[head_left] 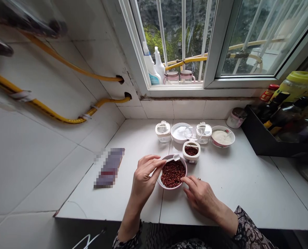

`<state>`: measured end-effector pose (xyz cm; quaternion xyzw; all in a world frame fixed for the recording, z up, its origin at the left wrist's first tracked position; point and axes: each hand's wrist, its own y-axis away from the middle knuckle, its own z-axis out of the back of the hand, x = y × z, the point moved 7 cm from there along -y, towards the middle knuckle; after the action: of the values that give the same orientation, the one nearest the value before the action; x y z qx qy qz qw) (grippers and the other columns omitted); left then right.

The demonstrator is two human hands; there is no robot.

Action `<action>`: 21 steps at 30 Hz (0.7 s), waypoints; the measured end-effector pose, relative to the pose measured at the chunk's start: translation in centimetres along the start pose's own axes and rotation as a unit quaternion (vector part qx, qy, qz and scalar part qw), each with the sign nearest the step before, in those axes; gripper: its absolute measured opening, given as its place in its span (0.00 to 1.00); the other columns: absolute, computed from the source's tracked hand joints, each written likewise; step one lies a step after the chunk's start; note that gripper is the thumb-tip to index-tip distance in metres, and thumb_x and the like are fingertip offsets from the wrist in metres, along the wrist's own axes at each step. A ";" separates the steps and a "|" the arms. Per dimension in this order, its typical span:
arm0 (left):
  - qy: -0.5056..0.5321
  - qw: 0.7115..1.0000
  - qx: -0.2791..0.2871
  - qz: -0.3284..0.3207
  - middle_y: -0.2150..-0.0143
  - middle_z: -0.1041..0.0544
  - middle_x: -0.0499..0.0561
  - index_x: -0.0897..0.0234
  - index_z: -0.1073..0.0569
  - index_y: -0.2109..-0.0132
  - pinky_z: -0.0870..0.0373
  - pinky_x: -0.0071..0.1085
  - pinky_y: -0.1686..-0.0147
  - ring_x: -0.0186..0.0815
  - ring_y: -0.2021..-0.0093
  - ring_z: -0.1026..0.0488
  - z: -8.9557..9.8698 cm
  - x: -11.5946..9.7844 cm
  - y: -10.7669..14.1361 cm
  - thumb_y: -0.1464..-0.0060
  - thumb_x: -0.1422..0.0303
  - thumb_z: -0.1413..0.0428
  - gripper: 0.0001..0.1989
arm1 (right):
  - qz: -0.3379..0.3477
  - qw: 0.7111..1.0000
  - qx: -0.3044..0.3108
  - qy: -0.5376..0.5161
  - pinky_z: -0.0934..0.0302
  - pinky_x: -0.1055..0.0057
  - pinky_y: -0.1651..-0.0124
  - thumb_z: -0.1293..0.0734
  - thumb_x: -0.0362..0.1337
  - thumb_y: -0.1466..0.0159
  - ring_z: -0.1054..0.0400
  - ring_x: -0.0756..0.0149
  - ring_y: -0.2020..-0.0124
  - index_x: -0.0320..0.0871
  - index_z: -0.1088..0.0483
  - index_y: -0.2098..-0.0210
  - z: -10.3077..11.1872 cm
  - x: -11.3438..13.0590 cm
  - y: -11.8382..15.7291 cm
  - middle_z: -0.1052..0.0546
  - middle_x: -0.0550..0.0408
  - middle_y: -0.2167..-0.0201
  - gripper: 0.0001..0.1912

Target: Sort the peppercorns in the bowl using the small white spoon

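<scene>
Between the finger and thumb of my left hand (146,178) is a small white spoon (173,158), its scoop over the far edge of a bowl. The bowl (159,181) is pale with a pinkish rim and holds dark reddish-brown grains that look like Sichuan peppercorns (172,174). My right hand (202,195) has its fingers closed at the bowl's near right rim, the index fingertip just over the edge. Right behind the bowl stands a clear seasoning jar (192,159) with a white rim, partly filled with similar grains.
Two clear jars (162,131) (204,132), a bowl of white granules (180,133) and a bowl of pale powder (222,137) line the back. A black box (265,141) of bottles stands right. A blurred packet (109,167) lies left, below a yellow pipe (73,120).
</scene>
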<state>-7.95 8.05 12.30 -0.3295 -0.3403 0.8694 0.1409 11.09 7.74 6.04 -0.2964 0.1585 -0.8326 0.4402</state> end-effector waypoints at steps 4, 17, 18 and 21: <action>-0.023 0.998 0.051 0.037 0.64 0.16 0.48 0.54 0.18 0.58 0.30 0.47 0.45 0.41 0.58 0.20 -0.9 1.9 2.0 0.36 0.68 0.44 0.08 | 0.001 1.000 -0.001 -0.001 0.29 0.68 0.67 0.42 0.27 0.31 0.25 0.61 0.67 0.41 0.39 0.42 0.1 0.1 0.0 0.22 0.45 0.59 0.19; 0.023 0.995 0.038 0.087 0.62 0.15 0.49 0.54 0.17 0.58 0.30 0.51 0.42 0.40 0.58 0.19 -2.8 3.0 3.3 0.38 0.68 0.42 0.08 | 0.003 1.000 -0.008 0.008 0.29 0.69 0.68 0.44 0.28 0.30 0.24 0.61 0.68 0.42 0.40 0.42 0.4 0.1 -0.2 0.22 0.46 0.60 0.18; 0.029 0.995 0.037 0.093 0.62 0.15 0.49 0.53 0.17 0.58 0.30 0.51 0.42 0.40 0.58 0.19 -2.6 3.1 3.5 0.38 0.68 0.42 0.08 | 0.003 1.000 -0.009 0.008 0.29 0.69 0.68 0.44 0.28 0.30 0.25 0.61 0.68 0.42 0.40 0.42 0.4 0.1 -0.2 0.22 0.46 0.60 0.18; 0.044 0.992 0.034 0.113 0.62 0.15 0.49 0.54 0.17 0.58 0.30 0.51 0.41 0.40 0.59 0.19 -2.2 3.4 3.7 0.38 0.66 0.41 0.07 | 0.002 1.000 -0.007 0.000 0.29 0.69 0.68 0.43 0.28 0.30 0.25 0.62 0.68 0.41 0.40 0.41 0.4 0.1 -0.2 0.22 0.46 0.59 0.18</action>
<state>-9.06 8.05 6.93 -0.3992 -0.2645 0.8753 0.0674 11.18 7.76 6.43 -0.2991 0.1652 -0.8304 0.4401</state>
